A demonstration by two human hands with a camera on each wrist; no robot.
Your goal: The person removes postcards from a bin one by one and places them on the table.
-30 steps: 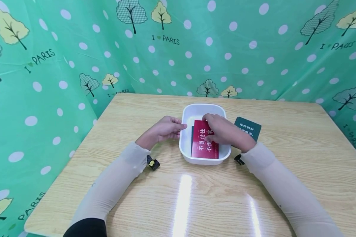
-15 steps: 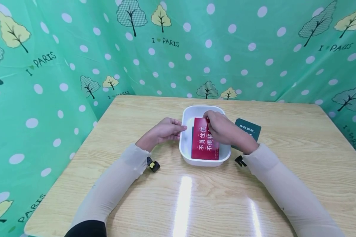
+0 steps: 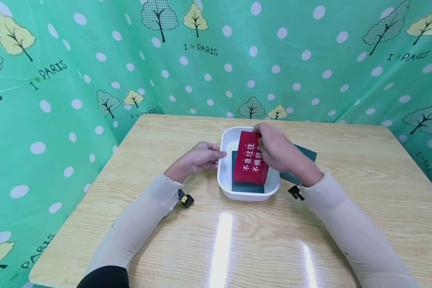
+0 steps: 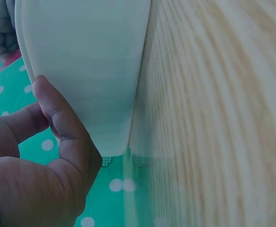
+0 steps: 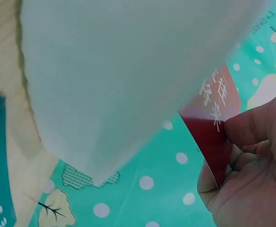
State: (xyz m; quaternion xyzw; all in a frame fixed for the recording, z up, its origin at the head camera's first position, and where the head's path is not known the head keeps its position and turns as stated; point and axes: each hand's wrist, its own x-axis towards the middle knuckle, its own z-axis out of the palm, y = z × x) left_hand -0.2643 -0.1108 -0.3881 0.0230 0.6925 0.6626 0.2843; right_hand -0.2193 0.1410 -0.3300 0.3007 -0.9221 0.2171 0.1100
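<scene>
A white plastic tub (image 3: 221,188) stands on the table, with a dark green card (image 3: 246,187) lying in it. Over that card my right hand (image 3: 279,150) pinches a red card (image 3: 250,158) with white writing by its far right part. In the right wrist view the thumb (image 5: 249,125) lies on the printed side of the red card (image 5: 213,137), and fingers curl behind it. My left hand (image 3: 201,157) grips the left rim of the tub; in the left wrist view its thumb tip is right at the rim of the tub (image 4: 88,80).
To the right of the tub another green card (image 3: 307,154) lies on the wooden table (image 3: 187,240), partly covered by my right wrist in the head view. A green patterned curtain (image 3: 295,52) hangs behind the table and along its left side.
My right hand has lifted the red card up and away from me, tilting it, and more of the green card below shows. The left hand and the tub have stayed in place.
</scene>
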